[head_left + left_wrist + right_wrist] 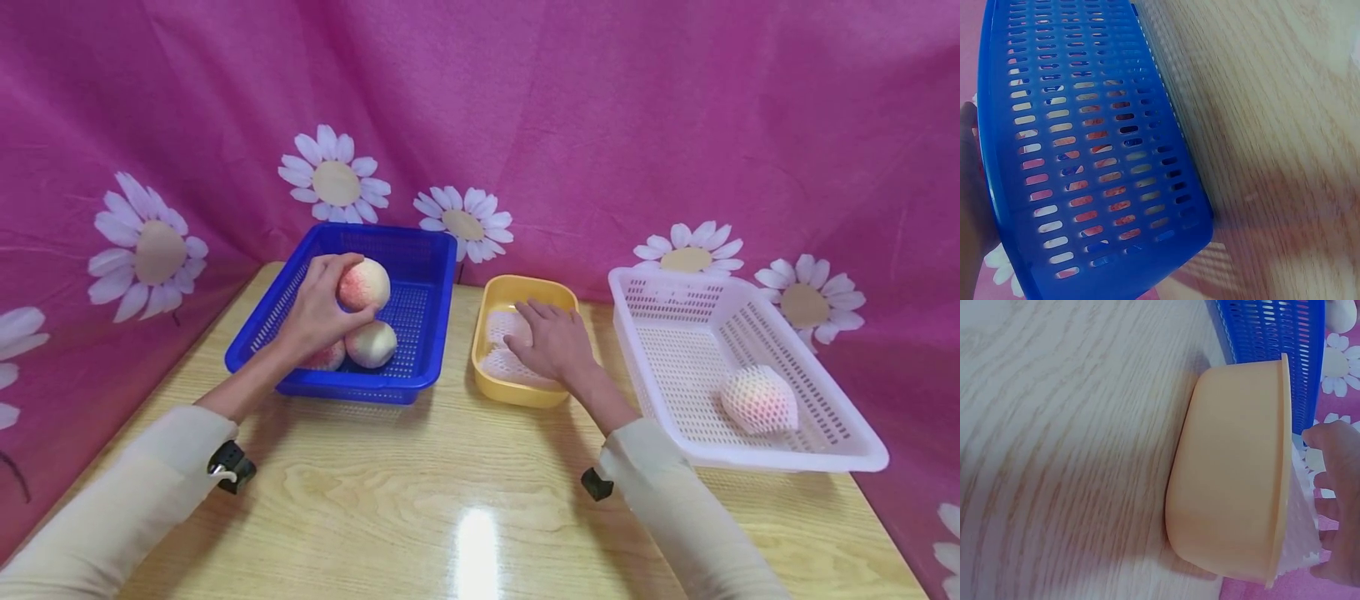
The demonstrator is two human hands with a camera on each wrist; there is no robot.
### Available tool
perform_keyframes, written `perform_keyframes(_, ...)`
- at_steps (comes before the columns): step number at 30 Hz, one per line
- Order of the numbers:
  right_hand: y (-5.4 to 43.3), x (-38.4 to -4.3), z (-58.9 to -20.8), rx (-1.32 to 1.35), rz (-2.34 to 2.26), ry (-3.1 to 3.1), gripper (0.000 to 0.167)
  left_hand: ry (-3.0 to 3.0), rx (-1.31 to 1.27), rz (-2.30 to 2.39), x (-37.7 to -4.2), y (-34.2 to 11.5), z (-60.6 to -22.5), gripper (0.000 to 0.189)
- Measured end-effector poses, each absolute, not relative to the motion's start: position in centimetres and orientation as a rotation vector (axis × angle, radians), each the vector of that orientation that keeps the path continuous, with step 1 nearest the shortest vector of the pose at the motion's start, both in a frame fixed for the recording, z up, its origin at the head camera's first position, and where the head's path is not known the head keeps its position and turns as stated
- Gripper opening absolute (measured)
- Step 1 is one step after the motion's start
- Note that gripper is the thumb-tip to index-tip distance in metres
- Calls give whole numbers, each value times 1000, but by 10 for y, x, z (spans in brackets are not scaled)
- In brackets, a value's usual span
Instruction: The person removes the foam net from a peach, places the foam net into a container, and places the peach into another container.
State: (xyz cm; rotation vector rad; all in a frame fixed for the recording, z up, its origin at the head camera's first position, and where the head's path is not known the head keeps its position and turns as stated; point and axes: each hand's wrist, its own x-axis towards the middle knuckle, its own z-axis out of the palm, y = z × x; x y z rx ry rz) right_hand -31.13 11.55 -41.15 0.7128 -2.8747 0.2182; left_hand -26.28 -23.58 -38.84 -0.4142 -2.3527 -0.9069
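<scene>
My left hand (318,304) grips a pink-and-cream peach (364,284) between thumb and fingers, over the blue basket (441,317). Two more peaches, a pale one (372,344) and a redder one (327,358) partly hidden by the hand, lie in that basket. In the left wrist view the basket's slotted wall (1097,156) covers most of the scene. My right hand (555,337) reaches over the yellow tub (517,395), its fingers extended close above white foam fruit nets (513,367). From the right wrist, a net (1300,519) rises above the tub's rim right by the fingertips.
A white slotted basket (750,457) stands to the right, with one peach in a foam net (759,400) inside. The wooden table (420,500) extends in front. Behind hangs a magenta cloth (570,125) printed with daisies.
</scene>
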Motion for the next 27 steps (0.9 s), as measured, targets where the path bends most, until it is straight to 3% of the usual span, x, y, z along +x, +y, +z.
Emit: perform_keyframes(27,97,-301,-399,891,333,-2723,61,-2391,-401,-902,-261,-237,-388,70)
